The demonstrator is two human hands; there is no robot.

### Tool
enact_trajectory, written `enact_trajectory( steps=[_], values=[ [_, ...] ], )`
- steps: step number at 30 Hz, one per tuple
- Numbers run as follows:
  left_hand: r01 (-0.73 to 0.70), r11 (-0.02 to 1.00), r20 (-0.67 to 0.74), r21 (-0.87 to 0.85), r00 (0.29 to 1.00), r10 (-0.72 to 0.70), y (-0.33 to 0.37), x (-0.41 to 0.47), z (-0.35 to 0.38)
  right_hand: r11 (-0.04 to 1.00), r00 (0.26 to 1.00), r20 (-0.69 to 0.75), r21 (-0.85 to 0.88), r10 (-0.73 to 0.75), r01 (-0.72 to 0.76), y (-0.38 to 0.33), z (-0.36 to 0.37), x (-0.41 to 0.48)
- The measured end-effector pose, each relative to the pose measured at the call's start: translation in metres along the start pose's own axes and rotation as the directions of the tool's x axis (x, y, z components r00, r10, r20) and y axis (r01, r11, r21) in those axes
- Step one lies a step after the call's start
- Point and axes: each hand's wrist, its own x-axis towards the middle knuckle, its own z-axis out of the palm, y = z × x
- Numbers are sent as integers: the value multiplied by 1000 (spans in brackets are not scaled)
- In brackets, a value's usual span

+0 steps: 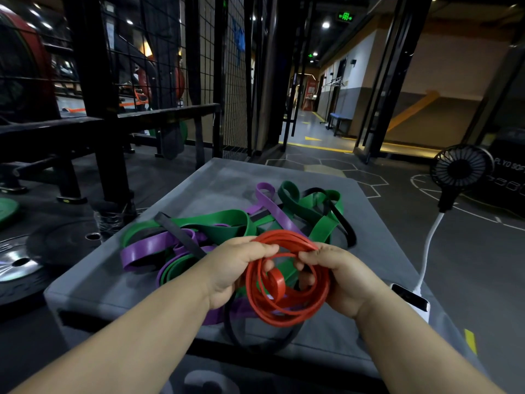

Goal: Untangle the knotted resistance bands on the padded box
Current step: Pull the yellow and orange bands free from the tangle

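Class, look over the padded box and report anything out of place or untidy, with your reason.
The green bands, purple bands and black band lie knotted in a heap on the padded box; a black loop reaches its near edge. The left hand and right hand pinch the red band.

Bare forearms (127, 331); left grip (233, 271) and right grip (343, 280) bare.

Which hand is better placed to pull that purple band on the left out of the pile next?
Left, probably. The left hand is right beside the purple band; the right hand sits beyond the red band both pinch.
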Motion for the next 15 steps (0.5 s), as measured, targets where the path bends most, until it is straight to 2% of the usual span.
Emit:
enact_trajectory(
  steps=[5,8,10,13,15],
  values=[
    [-24,997,36,71,999,21,-4,1,-3,996,1000,-5,91,-14,14,1,1,1],
    [-51,982,118,183,993,30,-3,-2,-3,991,999,-3,127,-35,35,-1,2,-1],
    [-71,977,145,199,989,42,-4,-2,-3,987,999,14,154,-49,47,-1,3,-1],
    [-87,996,125,2,988,86,-3,-1,-6,988,991,109,142,-75,60,-1,6,-1],
    [-108,988,105,-113,987,120,-1,-2,-8,996,980,186,69,-70,58,0,7,-1]
  ],
)
